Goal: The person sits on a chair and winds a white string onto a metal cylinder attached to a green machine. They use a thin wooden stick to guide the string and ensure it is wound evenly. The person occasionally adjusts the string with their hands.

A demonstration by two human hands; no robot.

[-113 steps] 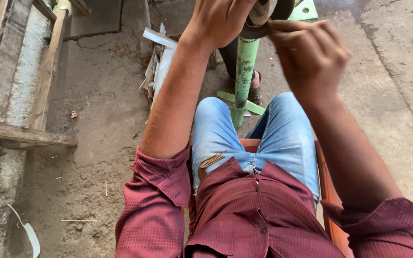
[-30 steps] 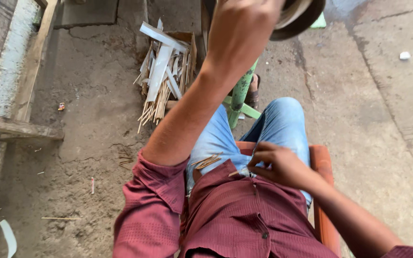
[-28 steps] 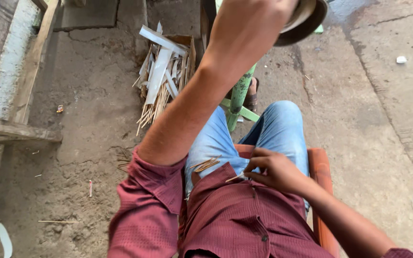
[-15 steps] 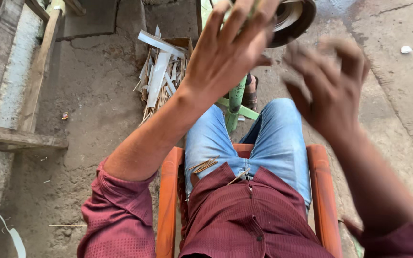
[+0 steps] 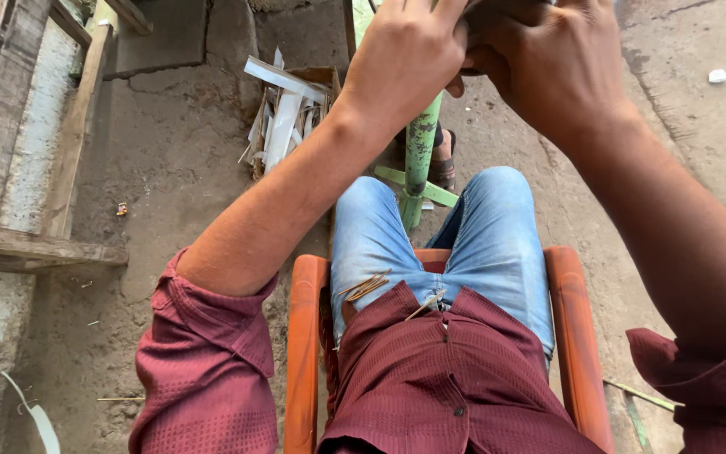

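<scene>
Box of brown cardboard [image 5: 317, 80] at eleven o'clock holds pale split bamboo strips [image 5: 283, 118]. My left hand [image 5: 405, 59] and right hand [image 5: 556, 59] meet atop green metal post [image 5: 420, 155] at twelve; grip state cannot be told.

From here I see both arms stretched forward and upward, the forearms bare, the maroon sleeves rolled up to around the elbows; the left hand [image 5: 409, 59] sits at the top centre with its back toward me, knuckles bent and fingers curled inward; the right hand [image 5: 560, 63] is raised just beside it, also back-on, fingers folded forward out of my sight. The two hands touch at the thumb side; whether either grips anything, I cannot tell.
</scene>
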